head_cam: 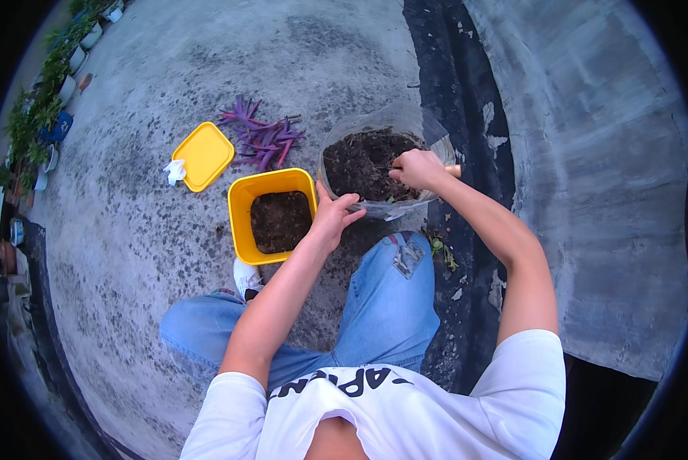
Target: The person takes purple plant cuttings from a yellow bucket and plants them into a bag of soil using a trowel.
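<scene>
My right hand (pixel 418 169) grips a small hand tool by its wooden handle (pixel 453 171), over the dark soil (pixel 367 158). The tool's working end is mostly hidden by my fingers and the soil. That soil fills a clear plastic container (pixel 398 115) with a crumpled rim. My left hand (pixel 333 217) rests against the container's near left side with its fingers spread. Just left of that hand stands a square yellow bucket (pixel 239 224), with more dark soil (pixel 281 221) low inside it. Beyond the bucket lies a pile of purple-leaved plant cuttings (pixel 269 141) on the concrete.
A yellow lid (pixel 205 155) lies flat left of the cuttings, a crumpled white tissue (pixel 175 171) at its edge. Plant scraps (pixel 440 248) lie beside my right knee. Along the right runs a grey wall (pixel 597 172) with a dark strip at its foot. Potted plants (pixel 51 106) line the far left.
</scene>
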Tool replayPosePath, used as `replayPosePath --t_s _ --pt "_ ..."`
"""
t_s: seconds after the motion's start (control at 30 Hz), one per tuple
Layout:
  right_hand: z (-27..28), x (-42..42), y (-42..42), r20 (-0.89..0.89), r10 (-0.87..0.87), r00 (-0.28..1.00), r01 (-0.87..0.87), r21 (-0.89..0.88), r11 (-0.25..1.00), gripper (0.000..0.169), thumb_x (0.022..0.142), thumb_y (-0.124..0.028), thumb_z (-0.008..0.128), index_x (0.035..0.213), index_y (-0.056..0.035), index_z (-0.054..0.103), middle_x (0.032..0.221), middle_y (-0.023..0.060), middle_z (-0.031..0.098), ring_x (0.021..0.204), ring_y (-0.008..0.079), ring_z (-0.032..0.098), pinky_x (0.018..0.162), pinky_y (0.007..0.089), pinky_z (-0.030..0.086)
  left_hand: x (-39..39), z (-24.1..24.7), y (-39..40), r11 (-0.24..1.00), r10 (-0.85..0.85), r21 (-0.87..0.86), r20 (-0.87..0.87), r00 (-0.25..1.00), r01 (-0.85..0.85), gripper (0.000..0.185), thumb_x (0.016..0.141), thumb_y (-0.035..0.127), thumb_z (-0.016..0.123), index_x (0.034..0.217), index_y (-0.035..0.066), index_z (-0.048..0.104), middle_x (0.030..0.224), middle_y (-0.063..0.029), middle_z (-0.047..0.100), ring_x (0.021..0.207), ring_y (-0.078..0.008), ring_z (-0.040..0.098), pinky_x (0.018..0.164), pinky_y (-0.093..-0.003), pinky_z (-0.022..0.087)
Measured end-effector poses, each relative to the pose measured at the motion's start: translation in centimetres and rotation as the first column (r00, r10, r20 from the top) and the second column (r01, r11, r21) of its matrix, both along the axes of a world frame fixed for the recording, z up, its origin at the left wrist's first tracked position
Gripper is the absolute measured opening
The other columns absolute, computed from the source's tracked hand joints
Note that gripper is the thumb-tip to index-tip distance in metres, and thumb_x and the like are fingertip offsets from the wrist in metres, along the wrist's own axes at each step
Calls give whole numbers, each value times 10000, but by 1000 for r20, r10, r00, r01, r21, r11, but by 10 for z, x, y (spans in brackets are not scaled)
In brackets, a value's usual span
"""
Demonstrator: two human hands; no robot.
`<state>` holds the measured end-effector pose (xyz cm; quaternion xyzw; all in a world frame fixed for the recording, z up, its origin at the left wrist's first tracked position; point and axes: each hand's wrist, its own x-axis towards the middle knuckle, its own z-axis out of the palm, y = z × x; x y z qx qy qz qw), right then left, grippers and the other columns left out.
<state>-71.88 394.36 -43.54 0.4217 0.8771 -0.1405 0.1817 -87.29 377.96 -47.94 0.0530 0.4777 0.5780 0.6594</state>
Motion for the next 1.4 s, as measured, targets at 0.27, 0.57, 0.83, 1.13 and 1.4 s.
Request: replayPosePath --t_s 0.27,0.57,0.83,1.13,1.4 --pt "5 6 -6 -160 -111 981 87 -149 985 293 810 -369 633 990 -155 722 843 87 696 809 234 666 745 372 504 -3 1 -1 999 6 42 32 999 -7 1028 820 32 619 1448 245 -166 1188 -182 392 985 -270 575 859 -415 542" --pt "9 37 23 -225 -305 925 196 -406 893 272 833 -305 649 982 -86 713 643 32 628 568 111 572 572 288 452 0 5 0 1000 -7 27 67 998 5 983 816 49 645 1453 210 -86 1379 -151 288 1146 -289 500 887 -430 520" --pt "60 49 17 -230 -331 915 227 -384 895 325 827 -339 634 1008 -79 707 665 56 633 597 127 589 574 293 463 -4 1 -2 999 43 25 96 994 -46 1101 788 35 679 1452 211 -181 1430 -152 229 1171 -293 481 882 -444 519" --pt "117 -7 -3 -362 -165 918 28 -354 935 283 865 -266 649 996 -18 689 597 6 566 520 55 496 469 246 392 6 -3 -5 995 86 50 55 995 -89 1079 821 121 681 1454 192 -189 1451 -124 264 1179 -254 480 844 -403 524" --pt "39 -124 -86 122 616 778 -614 359 703 164 792 -219 609 838 -88 697 826 83 684 787 231 683 642 363 532 25 1 -4 992 77 100 -41 996 -72 702 944 272 527 1460 136 71 1387 -59 352 1178 -189 469 892 -375 469"
